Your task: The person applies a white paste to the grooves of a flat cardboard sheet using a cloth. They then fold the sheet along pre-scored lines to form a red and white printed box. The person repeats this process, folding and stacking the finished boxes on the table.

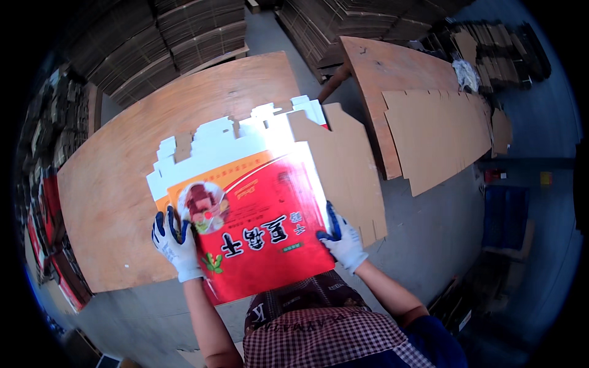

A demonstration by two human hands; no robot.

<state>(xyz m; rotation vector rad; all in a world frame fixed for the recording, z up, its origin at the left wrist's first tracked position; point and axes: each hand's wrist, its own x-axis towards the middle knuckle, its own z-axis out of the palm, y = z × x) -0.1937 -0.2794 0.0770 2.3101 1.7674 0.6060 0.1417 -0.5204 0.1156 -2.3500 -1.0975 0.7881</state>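
A flat printed carton blank (264, 245), red and orange with a food picture, lies across the near edge of a wooden table and reaches toward my apron. My left hand (176, 245), in a white glove with blue fingers, grips its left edge, fingers somewhat spread. At the right edge my right hand (343, 240), gloved alike, closes on the blank with the thumb on the printed face. Beneath and beyond it show the white cut flaps (211, 136) of other blanks. A plain brown cardboard sheet (350, 165) sticks out to the right of them.
The wooden table (116, 202) spreads left and ahead. A second wooden table (405, 67) at the right carries a brown cardboard sheet (435, 132). Tall cardboard stacks (202, 30) stand behind; more piled cartons (55, 227) line the left. A blue crate (506, 214) sits far right.
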